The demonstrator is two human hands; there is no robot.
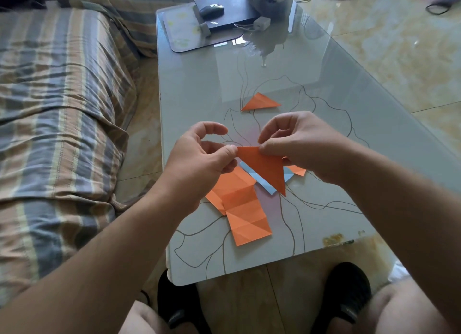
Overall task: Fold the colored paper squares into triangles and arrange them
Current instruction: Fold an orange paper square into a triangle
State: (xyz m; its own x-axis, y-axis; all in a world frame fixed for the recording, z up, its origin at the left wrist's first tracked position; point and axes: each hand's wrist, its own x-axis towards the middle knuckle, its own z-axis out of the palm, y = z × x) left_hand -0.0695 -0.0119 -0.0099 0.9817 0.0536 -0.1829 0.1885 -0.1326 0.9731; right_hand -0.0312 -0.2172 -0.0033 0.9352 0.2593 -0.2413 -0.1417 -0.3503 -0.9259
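- Left hand (199,156): the grip is a thumb-and-finger pinch on the left corner of the orange triangle (264,168); the index finger arches above, clear of the paper.
- Right hand (299,144): the grip is a fingertip pinch on the top edge of the same triangle, near its right end; the remaining fingers are curled.
- The held triangle sits above the bench (199,84), near the centre of the view, with its long point directed toward 5 o'clock.
- Finished piece: one folded orange triangle (260,102) lies flat on the bench at 12 o'clock from the hands, well apart from the paper stock.
- Remaining stock: creased orange sheets (239,204) lie unfolded at 6 o'clock from the hands, overlapping one another. A blue sheet (259,180) lies partly under the held triangle. Another orange piece (296,169) shows under the right hand; its shape cannot be determined.
- Progress assessment: early stage. One triangle is placed; a second appears folded and is in hand, probably for creasing or placement. Several sheets remain to be folded, and the arrangement consists of a single piece.
- Unrelated items: a computer mouse (212,9) and a dark pad (225,8) rest at the far end of the bench.
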